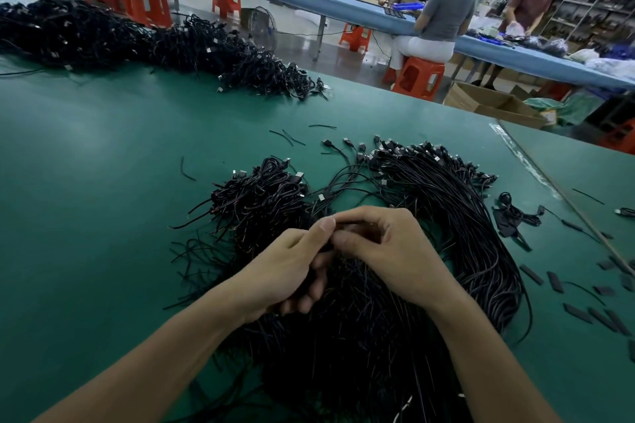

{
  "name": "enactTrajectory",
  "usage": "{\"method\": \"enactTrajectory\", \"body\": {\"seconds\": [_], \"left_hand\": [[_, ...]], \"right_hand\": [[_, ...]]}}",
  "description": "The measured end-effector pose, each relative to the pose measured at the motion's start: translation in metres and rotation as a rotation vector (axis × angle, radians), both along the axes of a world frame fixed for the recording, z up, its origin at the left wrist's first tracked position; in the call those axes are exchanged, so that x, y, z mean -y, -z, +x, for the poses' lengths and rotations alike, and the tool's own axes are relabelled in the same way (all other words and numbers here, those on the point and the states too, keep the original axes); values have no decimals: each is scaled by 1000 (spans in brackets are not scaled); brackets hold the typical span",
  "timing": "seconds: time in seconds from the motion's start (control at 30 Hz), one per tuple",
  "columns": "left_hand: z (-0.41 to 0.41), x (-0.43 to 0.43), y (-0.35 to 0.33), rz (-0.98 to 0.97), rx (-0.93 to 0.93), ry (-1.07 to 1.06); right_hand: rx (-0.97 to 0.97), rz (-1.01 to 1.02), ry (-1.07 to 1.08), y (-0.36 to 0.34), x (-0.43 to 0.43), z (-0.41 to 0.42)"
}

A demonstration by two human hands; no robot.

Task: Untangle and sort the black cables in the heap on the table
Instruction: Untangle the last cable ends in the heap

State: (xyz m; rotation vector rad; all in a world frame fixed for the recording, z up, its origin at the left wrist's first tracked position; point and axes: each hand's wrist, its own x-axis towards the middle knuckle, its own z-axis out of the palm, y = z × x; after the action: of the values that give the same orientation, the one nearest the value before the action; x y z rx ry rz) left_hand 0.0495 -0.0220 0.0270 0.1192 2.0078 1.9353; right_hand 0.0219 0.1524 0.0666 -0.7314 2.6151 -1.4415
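Observation:
A heap of black cables (343, 336) lies on the green table (103, 216) right in front of me. Left of centre sits a tangled clump (261, 199) with USB plugs sticking out. To the right, a combed bundle (457, 209) curves round with its plugs lined up at the far end. My left hand (292, 268) and my right hand (388, 251) meet above the heap's middle. Both pinch the same thin black cable (347, 224) between thumb and fingers. The cable's path below the hands is hidden.
A long pile of more black cables (137, 41) runs along the table's far left. Short black sleeve pieces (556, 282) lie scattered at the right. A thin rod (567, 206) crosses there. Beyond are orange stools (417, 77), cardboard boxes and two people at a blue table.

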Motion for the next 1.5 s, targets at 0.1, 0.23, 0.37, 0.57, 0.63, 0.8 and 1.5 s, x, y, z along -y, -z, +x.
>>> {"method": "enactTrajectory", "body": {"seconds": [0.1, 0.23, 0.37, 0.57, 0.63, 0.8, 1.5], "left_hand": [[-1, 5, 8, 2, -65, -132], [-6, 4, 15, 115, -93, -190], [-12, 1, 11, 125, -27, -219], [-12, 2, 9, 117, -74, -225], [-9, 0, 7, 126, -113, -247], [-3, -3, -2, 138, -214, -252], [7, -15, -24, 364, -425, -299]], "right_hand": [[118, 390, 26, 4, -19, -5], [195, 785, 46, 21, -26, -3], [202, 818, 57, 27, -21, -1], [104, 861, 68, 27, -17, 1], [50, 808, 102, 26, -17, 3], [-88, 551, 140, 18, -20, 3], [-254, -250, 222, -10, 32, 43]]}}
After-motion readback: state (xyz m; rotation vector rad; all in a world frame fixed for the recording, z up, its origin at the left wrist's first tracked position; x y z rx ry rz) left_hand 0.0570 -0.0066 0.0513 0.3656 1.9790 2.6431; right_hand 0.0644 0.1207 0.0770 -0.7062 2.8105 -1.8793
